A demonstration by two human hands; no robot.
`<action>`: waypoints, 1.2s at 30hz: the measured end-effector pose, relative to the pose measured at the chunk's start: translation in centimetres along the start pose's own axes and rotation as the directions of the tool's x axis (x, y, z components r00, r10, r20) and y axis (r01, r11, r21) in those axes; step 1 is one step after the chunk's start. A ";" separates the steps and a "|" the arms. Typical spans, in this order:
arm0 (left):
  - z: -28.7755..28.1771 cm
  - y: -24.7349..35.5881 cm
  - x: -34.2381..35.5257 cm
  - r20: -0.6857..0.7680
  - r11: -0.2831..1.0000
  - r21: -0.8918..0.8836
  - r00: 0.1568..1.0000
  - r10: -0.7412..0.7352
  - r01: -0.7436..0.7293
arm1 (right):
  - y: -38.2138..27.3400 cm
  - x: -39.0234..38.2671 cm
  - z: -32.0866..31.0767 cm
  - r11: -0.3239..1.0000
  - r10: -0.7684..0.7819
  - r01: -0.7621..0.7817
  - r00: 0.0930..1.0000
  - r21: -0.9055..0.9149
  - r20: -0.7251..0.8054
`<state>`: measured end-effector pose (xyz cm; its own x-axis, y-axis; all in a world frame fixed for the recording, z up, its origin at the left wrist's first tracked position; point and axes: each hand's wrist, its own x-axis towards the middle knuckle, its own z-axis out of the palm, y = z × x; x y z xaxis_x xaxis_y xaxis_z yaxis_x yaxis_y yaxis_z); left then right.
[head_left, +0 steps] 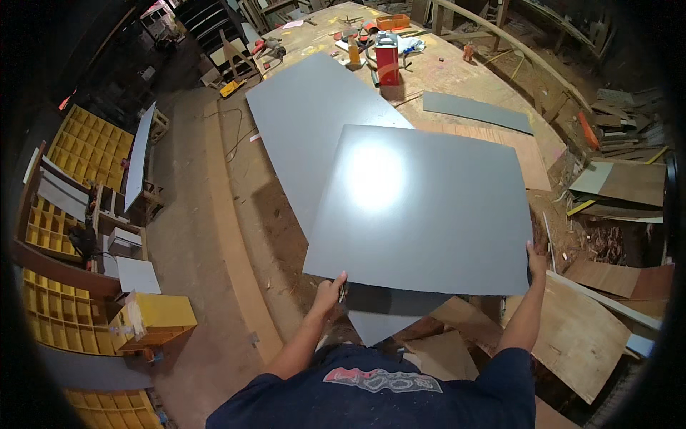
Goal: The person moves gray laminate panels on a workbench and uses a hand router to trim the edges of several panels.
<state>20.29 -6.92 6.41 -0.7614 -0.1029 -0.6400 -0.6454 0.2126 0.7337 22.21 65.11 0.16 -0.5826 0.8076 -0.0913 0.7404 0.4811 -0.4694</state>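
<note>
The left hand is closed on the near edge of the upper grey panel, close to its left corner, thumb on top; its fingers are mostly hidden below. The right hand grips that panel's right edge near the near corner, thumb uppermost, though how far its fingers wrap beneath cannot be told.

The panel slants across a lower grey panel, which reaches over the left edge of the workbench. Whether the two touch is unclear. A narrow grey strip and a plywood sheet lie toward the bench's right edge; a red can and an amber bottle stand toward its far end.

Both grips sit at the near side, so the unsupported far edge could dip and scrape the lower panel's glossy face. Uneven lifting might twist the sheet and knock a corner. A forward shove of the lower panel could topple the can, and its overhang might let it tip if pressed there.
</note>
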 end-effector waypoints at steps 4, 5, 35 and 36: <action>-4.5 -2.5 1.7 0.023 0.925 -0.379 1.000 0.007 0.002 | -8.0 -7.6 -0.8 0.994 0.096 -0.087 0.979 -0.061 0.181; -5.4 -2.2 2.0 0.030 0.931 -0.366 1.000 0.003 0.008 | -9.2 -9.8 -2.1 0.990 0.130 -0.115 0.965 -0.079 0.227; -34.4 -3.0 26.1 -0.026 0.989 0.077 0.991 0.132 -0.129 | -15.5 -66.2 14.5 0.866 0.483 -0.452 0.866 0.216 -0.126; -33.6 -3.2 27.0 -0.032 0.984 -0.018 0.984 0.176 -0.176 | -15.4 -65.9 15.2 0.866 0.481 -0.442 0.864 0.232 -0.150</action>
<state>-0.23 -43.04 -5.58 -0.8645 -0.0951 -0.4936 -0.5021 0.2098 0.8390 44.07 -0.68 0.04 -0.0969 0.9801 -0.1731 0.8211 -0.0196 -0.5705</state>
